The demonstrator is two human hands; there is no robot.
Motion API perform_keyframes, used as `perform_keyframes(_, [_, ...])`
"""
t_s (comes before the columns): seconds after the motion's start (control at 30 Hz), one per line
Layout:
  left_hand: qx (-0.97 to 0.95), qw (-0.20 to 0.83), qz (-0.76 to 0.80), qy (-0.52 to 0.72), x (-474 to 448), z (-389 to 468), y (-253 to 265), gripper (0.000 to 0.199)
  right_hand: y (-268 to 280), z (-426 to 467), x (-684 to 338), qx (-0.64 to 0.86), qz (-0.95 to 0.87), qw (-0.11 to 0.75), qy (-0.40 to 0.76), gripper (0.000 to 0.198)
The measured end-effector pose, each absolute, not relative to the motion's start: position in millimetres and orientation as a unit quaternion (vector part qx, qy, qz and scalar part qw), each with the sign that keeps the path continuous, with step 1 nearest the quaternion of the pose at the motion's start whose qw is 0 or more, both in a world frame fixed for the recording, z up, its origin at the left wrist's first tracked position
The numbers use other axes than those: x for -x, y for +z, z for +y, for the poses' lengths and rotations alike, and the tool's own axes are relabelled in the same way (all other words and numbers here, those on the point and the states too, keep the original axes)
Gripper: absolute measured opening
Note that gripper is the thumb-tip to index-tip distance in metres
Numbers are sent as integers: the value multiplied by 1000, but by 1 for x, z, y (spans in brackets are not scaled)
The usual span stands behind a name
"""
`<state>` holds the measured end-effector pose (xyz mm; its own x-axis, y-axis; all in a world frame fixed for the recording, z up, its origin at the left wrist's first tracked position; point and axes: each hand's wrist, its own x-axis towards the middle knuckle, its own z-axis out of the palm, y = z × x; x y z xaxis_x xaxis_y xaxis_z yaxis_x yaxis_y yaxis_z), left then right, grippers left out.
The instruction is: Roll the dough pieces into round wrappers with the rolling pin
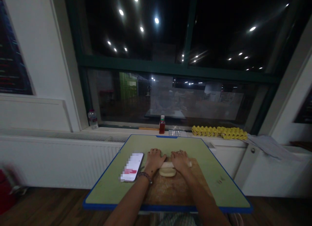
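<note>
A pale wooden rolling pin (166,165) lies crosswise near the back of a wooden board (177,190). My left hand (155,160) is closed over its left part, with the fingers reaching past it. Over the right part rests my right hand (179,160), gripping in the same way, and a short end of the pin sticks out beside it. A flattened oval piece of dough (167,172) is on the board just in front of the pin, its far edge at or under the pin. My palms hide much of the pin.
The board lies on a light green table (109,193) with a blue rim. A lit phone (134,166) is left of my left hand. On the windowsill stand a red-filled bottle (162,126), a clear bottle (92,119) and yellow egg trays (219,132). A white radiator (60,161) is behind.
</note>
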<state>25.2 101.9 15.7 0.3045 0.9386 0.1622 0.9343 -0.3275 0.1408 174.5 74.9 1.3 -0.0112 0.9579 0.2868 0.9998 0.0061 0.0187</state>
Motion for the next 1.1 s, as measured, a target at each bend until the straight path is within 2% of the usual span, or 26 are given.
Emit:
perform_keyframes(0.37, [-840, -65, 514, 163, -23, 87, 8, 36, -8, 54, -176, 698, -702, 105, -95, 38])
perform_keyframes(0.83, [-824, -41, 544, 155, -27, 89, 14, 40, -19, 76, -182, 703, -702, 82, -78, 39])
perform_keyframes(1.0, [-820, -9, 558, 127, -28, 94, 16, 46, -5, 73, -179, 699, -712, 36, -53, 30])
perform_keyframes(1.1, [-819, -10, 561, 122, -28, 98, 13, 48, 7, 71, -175, 698, -714, 25, -45, 35])
